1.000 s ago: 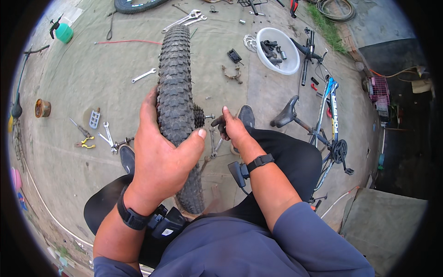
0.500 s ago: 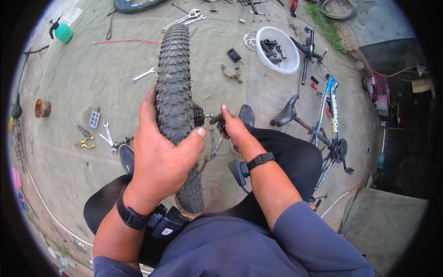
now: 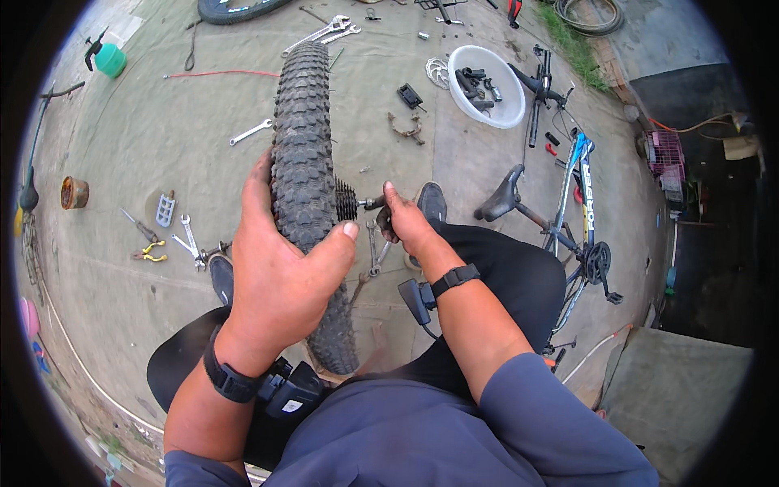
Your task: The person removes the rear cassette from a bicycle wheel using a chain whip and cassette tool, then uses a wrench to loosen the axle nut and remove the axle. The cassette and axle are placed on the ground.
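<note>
My left hand [image 3: 283,266] is wrapped round the knobby tyre of an upright bicycle wheel [image 3: 302,138], its thumb across the tread and its fingers mostly hidden behind. A black cassette [image 3: 346,197] and silver axle [image 3: 365,202] stick out from the wheel's right side. My right hand [image 3: 402,217] has its blackened fingers curled at the axle's outer end, gripping it. Beneath the axle, wrenches [image 3: 376,253] lie on the ground near my right shoe [image 3: 430,200].
A bicycle frame with saddle [image 3: 501,195] lies to the right, below a white tub [image 3: 454,65] of parts. Open-ended wrenches [image 3: 251,132], pliers [image 3: 150,253], a pedal [image 3: 165,208], a rusty can [image 3: 75,192] and a green sprayer [image 3: 111,59] are at left. A loose tyre [image 3: 239,15] lies at top.
The wheel and my left hand have shifted slightly left and up. My right hand has moved a little left, its fingertips now closer around the axle's end.
</note>
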### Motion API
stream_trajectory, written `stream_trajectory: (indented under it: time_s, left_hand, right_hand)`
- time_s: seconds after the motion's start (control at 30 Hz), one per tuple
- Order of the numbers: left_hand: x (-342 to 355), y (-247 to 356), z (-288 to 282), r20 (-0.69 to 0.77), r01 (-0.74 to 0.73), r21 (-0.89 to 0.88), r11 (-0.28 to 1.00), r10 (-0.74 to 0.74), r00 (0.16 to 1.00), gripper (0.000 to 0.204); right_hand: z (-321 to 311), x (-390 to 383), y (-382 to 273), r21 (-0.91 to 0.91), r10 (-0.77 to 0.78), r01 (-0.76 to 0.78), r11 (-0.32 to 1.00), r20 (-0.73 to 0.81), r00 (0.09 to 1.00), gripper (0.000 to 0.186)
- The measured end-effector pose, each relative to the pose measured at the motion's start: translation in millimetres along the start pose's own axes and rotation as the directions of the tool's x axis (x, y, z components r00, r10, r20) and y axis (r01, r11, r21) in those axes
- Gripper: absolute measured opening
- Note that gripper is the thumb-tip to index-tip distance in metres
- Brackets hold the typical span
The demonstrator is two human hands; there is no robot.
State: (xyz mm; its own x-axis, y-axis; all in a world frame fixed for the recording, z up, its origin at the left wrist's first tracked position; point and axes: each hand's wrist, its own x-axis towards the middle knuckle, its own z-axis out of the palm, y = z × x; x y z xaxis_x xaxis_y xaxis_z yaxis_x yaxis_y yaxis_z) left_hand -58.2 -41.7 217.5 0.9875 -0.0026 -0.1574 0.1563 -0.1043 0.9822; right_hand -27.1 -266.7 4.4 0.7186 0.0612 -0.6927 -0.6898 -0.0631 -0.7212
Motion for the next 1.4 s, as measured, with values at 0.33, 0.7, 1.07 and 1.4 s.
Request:
stream_trajectory:
  time_s: [0.33, 0.7, 1.07, 1.4]
  left_hand:
    - [1, -1, 2, -0.005, -0.008, -0.028, 1.000, 0.007, 1.000, 0.082]
    - [1, 1, 0, -0.004, -0.016, 0.001, 1.000, 0.016, 1.000, 0.082]
    - [1, 0, 1, -0.011, -0.025, 0.005, 1.000, 0.026, 1.000, 0.082]
    - [0, 2, 2, -0.002, 0.003, -0.009, 1.000, -0.003, 1.000, 0.081]
  right_hand:
    - [-2, 5, 1, 0.048, -0.005, 0.007, 0.999, -0.034, 0.999, 0.063]
    - [4, 6, 4, 0.067, -0.016, 0.015, 0.998, 0.012, 1.000, 0.062]
    - [3, 7, 5, -0.015, 0.037, -0.038, 0.999, -0.030, 0.999, 0.068]
    - [2, 13, 8, 0.115, 0.075, -0.072, 0.991, -0.020, 0.997, 0.060]
